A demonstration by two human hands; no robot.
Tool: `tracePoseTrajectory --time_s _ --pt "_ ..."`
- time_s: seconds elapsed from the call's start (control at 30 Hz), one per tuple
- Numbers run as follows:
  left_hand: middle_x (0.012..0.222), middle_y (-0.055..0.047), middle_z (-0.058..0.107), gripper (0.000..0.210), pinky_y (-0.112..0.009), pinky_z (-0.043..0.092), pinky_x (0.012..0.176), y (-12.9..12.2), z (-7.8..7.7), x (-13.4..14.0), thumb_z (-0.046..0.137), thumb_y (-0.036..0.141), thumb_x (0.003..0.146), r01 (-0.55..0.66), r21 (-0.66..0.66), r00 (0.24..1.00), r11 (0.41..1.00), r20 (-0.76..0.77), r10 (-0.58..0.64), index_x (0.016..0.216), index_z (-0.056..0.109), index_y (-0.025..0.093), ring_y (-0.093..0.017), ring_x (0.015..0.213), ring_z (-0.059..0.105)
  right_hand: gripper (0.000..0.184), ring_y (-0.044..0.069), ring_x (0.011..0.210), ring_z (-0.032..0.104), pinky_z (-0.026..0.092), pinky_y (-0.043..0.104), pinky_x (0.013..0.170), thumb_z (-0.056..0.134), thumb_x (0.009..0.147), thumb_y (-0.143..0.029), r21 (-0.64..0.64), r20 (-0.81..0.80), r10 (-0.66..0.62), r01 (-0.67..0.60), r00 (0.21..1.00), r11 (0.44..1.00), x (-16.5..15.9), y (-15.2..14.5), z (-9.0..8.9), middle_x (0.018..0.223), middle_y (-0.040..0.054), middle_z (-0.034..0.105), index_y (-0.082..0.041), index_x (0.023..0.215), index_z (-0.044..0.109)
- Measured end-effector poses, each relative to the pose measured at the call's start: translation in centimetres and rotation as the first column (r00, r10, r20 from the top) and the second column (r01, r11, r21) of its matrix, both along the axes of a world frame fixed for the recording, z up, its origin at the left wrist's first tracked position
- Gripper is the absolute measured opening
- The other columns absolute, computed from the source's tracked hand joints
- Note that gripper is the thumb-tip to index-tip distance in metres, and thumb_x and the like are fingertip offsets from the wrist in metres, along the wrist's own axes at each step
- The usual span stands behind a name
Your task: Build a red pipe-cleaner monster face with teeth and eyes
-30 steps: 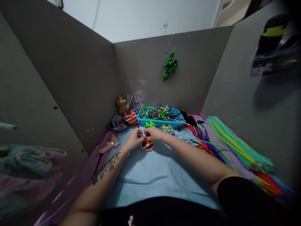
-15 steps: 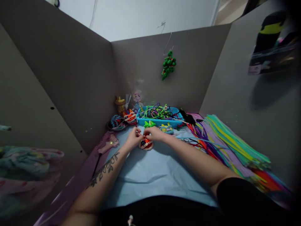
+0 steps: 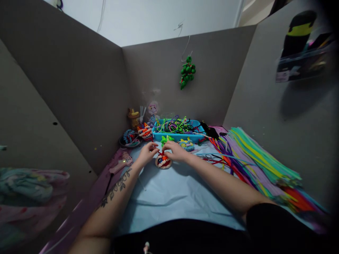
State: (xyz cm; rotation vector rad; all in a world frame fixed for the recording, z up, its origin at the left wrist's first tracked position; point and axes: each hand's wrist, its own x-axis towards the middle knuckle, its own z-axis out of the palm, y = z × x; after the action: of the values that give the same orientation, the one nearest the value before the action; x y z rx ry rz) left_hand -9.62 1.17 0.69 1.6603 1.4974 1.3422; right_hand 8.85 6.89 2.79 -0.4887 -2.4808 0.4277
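Note:
An orange, red and cream pipe-cleaner figure (image 3: 163, 162) with a blue eye stands on the light blue sheet (image 3: 180, 194) in front of me. At its left, my left hand (image 3: 148, 153) hovers with thumb and fingers slightly apart, close to a red piece at the figure's top. My right hand (image 3: 176, 151) is closed at the upper right of the figure, its fingertips on the red and orange top. What exactly lies between those fingertips is small and partly hidden. Just behind the hands sit a bright green fuzzy piece (image 3: 166, 139) and a blue-yellow one (image 3: 186, 144).
A blue tray (image 3: 178, 137) of tangled pipe-cleaner scraps stands at the back. Bundles of coloured pipe cleaners (image 3: 259, 158) lie on the right. On the left are a pink glue gun (image 3: 121, 165), a dark bowl (image 3: 130, 144) and another orange figure (image 3: 145, 132). Grey panels enclose three sides.
My left hand has drawn slightly left, away from my right hand, and its fingers have parted. My right hand stays by the figure's top. The whole view has shifted a little.

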Motion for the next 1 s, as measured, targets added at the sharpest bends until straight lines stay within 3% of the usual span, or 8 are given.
tracePoseTrajectory --time_s 0.17,0.37,0.67,1.0 --pt "0.093 -0.008 0.068 0.028 -0.031 0.048 0.079 1.0 0.4 0.2 0.061 0.022 0.072 0.242 0.009 0.969 0.970 -0.047 -0.241 0.099 0.062 0.015 -0.019 0.088 0.063 0.013 0.021 0.091 0.047 0.038 0.034 0.080 0.059 0.079 -0.021 0.171 0.108 -0.074 0.055 0.991 0.984 -0.8 -1.3 -0.2 0.089 0.0074 0.054 -0.018 0.089 0.066" --pt "0.087 -0.006 0.069 0.023 -0.033 0.048 0.080 1.1 0.0 0.5 0.062 0.023 0.071 0.366 -0.096 0.929 0.926 -0.031 -0.370 0.092 0.067 0.015 -0.019 0.083 0.062 0.008 0.020 0.083 0.048 0.037 0.030 0.074 0.057 0.076 -0.015 0.103 0.030 -0.149 0.145 0.988 0.984 -0.5 -1.3 -1.1 0.080 0.0049 0.053 -0.017 0.076 0.064" --pt "0.073 -0.004 0.066 0.017 -0.026 0.047 0.065 1.0 0.4 1.0 0.065 0.025 0.069 0.334 -0.085 0.936 0.939 -0.088 -0.341 0.081 0.067 0.013 -0.015 0.067 0.059 0.008 0.016 0.075 0.050 0.036 0.026 0.070 0.055 0.072 -0.010 -0.041 -0.155 -0.168 0.163 0.974 0.986 0.7 -0.9 -2.4 0.074 0.0020 0.054 -0.016 0.069 0.060" --pt "0.073 -0.005 0.067 0.019 -0.026 0.048 0.065 1.2 -0.8 0.8 0.066 0.027 0.068 0.283 -0.069 0.958 0.957 -0.027 -0.286 0.080 0.068 0.012 -0.014 0.066 0.059 0.011 0.015 0.075 0.051 0.037 0.025 0.068 0.053 0.072 -0.009 -0.091 -0.069 -0.237 0.231 0.969 0.969 0.0 0.6 -2.5 0.074 0.0029 0.056 -0.016 0.067 0.060"
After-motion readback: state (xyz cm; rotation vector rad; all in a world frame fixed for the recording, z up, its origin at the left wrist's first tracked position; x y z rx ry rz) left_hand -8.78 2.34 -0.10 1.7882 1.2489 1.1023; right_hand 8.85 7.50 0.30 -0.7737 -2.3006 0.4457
